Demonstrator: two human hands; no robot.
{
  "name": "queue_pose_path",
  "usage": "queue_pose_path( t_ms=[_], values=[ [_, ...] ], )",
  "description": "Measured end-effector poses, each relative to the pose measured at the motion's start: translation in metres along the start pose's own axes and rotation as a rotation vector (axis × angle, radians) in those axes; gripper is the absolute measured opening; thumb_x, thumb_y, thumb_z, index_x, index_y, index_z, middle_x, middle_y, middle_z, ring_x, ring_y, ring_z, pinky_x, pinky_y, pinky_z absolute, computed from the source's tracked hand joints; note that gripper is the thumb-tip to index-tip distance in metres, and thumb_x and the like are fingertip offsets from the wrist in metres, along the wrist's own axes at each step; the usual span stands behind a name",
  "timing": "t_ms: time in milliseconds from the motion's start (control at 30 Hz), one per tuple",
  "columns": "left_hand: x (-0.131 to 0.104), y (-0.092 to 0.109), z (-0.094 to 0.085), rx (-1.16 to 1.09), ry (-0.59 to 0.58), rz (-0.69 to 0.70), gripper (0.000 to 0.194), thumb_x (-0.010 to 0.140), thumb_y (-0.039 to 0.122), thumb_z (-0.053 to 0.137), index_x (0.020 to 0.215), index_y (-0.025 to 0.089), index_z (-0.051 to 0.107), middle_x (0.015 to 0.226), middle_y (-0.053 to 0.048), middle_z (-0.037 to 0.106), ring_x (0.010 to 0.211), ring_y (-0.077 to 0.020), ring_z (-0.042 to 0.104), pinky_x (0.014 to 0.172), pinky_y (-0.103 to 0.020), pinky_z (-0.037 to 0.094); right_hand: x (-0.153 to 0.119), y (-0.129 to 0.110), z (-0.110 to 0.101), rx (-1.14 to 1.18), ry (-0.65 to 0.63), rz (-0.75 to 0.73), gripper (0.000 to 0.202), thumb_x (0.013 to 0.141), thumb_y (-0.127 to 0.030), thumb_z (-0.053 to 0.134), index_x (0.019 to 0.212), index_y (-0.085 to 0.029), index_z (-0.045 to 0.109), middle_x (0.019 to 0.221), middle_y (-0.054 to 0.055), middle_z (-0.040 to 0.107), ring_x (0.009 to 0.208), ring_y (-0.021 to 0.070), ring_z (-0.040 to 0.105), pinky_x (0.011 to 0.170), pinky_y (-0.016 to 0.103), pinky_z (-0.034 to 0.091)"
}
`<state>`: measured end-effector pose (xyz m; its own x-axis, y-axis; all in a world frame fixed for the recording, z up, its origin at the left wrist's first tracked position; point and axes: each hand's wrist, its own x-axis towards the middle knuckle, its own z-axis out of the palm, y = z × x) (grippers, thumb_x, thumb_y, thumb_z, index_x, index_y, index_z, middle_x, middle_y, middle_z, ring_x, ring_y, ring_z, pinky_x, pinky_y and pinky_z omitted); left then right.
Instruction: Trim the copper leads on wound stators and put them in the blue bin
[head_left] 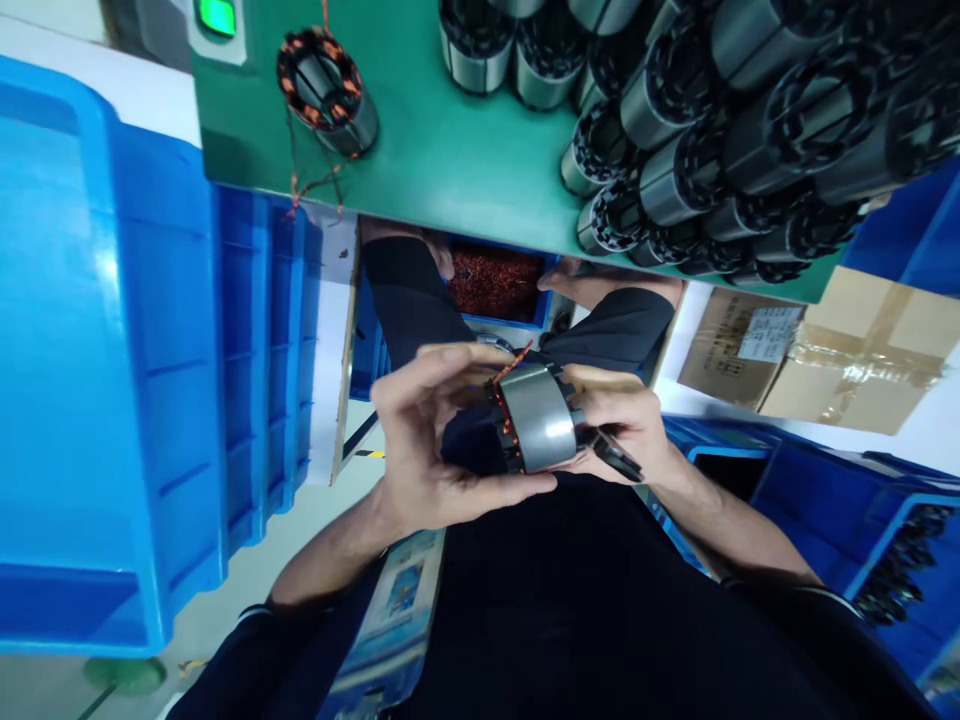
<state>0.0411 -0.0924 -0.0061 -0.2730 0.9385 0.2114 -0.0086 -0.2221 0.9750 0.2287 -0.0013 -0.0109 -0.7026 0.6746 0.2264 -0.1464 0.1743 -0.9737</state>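
A motor stator (540,415) with a smooth silver steel body is held on its side in front of my torso. Orange copper windings (510,420) line its left end, and a short twisted copper wire (517,362) sticks up from there. My left hand (420,440) curves round the left end, fingers above and thumb below along the body. My right hand (626,415) grips the other end, its fingertips partly hidden behind the stator. By the right palm juts a dark flat piece (616,455), whose kind I cannot make out.
A green worktop (420,150) carries one wound stator (330,95) with trailing wires and several bare stators (600,150). Blue crates (172,330) stand at left, a taped cardboard box (855,350) and more crates (817,490) at right. Below lies a bin of copper scraps (499,283).
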Motion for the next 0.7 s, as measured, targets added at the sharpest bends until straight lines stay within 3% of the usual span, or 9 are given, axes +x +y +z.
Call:
queue_pose_path(
  t_ms=[100,267,333,433,567,700],
  values=[
    [-0.004,0.006,-0.009,0.046,-0.008,-0.005,0.096,0.067,0.036,0.101,0.151,0.03,0.056,0.125,-0.008,0.072,0.106,-0.0285,0.073,0.088,-0.046,0.066,0.002,0.001,-0.001,0.005,-0.054,-0.032,0.022,0.096,-0.038,0.078,0.087,-0.02,0.07,0.077,0.003,0.062,0.067,0.0143,0.057,0.061,0.028,0.047],
    [-0.014,0.012,-0.028,0.174,0.039,0.055,0.085,0.058,0.037,0.104,0.134,0.019,0.071,0.112,-0.011,0.078,0.097,-0.0266,0.075,0.08,-0.039,0.064,0.015,-0.011,0.009,-0.049,-0.169,0.01,0.009,0.092,-0.023,0.08,0.097,-0.021,0.073,0.078,0.002,0.06,0.066,0.0147,0.057,0.059,0.028,0.048],
    [-0.02,0.02,-0.052,0.249,0.098,0.013,0.082,0.059,0.039,0.103,0.132,0.019,0.071,0.109,-0.01,0.077,0.093,-0.0238,0.073,0.073,-0.034,0.063,0.018,-0.015,0.013,-0.113,-0.214,0.047,0.032,0.089,-0.019,0.083,0.119,-0.024,0.074,0.081,0.001,0.062,0.067,0.0152,0.06,0.061,0.028,0.051],
    [-0.031,0.049,-0.113,0.574,0.255,-0.091,0.068,0.068,0.034,0.099,0.13,0.022,0.072,0.109,-0.007,0.074,0.091,-0.0192,0.071,0.073,-0.028,0.061,0.017,-0.013,0.012,-0.205,-0.276,0.105,0.051,0.091,-0.015,0.079,0.139,-0.028,0.069,0.084,0.0,0.061,0.069,0.0143,0.062,0.068,0.026,0.055],
    [-0.04,0.098,-0.22,1.228,0.46,-0.309,0.065,0.077,0.042,0.092,0.135,0.028,0.069,0.12,-0.005,0.073,0.092,-0.02,0.073,0.086,-0.034,0.062,0.006,0.001,0.007,-0.268,-0.279,0.149,0.04,0.094,-0.019,0.076,0.133,-0.026,0.071,0.087,0.0,0.061,0.073,0.0121,0.063,0.072,0.023,0.054],
    [-0.04,0.108,-0.332,1.635,0.409,-0.628,0.062,0.082,0.051,0.082,0.139,0.031,0.066,0.126,-0.006,0.074,0.092,-0.0259,0.077,0.092,-0.041,0.06,-0.002,0.012,0.008,-0.328,-0.25,0.244,0.026,0.096,-0.031,0.076,0.12,-0.023,0.074,0.088,0.001,0.064,0.072,0.0103,0.063,0.074,0.02,0.054]
  ],
)
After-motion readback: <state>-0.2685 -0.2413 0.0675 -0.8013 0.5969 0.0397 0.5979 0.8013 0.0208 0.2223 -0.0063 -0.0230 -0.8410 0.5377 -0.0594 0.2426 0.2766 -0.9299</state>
